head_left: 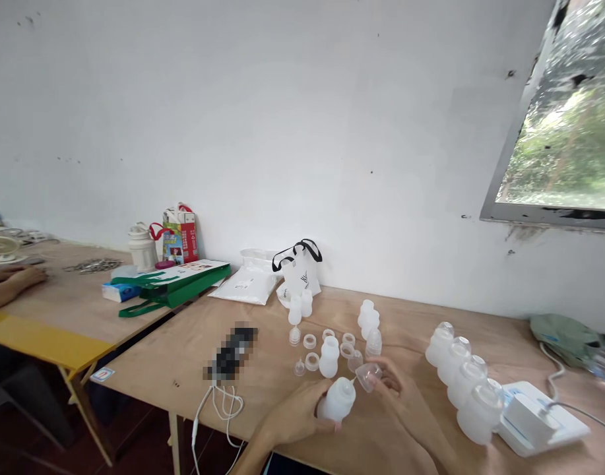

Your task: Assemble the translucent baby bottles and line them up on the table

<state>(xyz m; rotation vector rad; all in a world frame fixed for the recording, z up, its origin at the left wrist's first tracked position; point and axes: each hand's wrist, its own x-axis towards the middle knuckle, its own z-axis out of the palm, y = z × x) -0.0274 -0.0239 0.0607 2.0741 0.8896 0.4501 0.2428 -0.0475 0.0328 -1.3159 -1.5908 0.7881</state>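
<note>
Left fingers (312,414) wrap a white bottle (339,399), right fingers (382,373) pinch a clear cap (368,377) (any print illegible).

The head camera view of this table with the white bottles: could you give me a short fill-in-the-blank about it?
The right hand holds a clear cup, and the white plastic bottle is in the ____ hand.
Beside the white corded device, ____ white bottles stand in a row.
The window is at the ____ of the view.
The carrier bag on the other table is ____.

Missing words: left; four; right; green.
</note>
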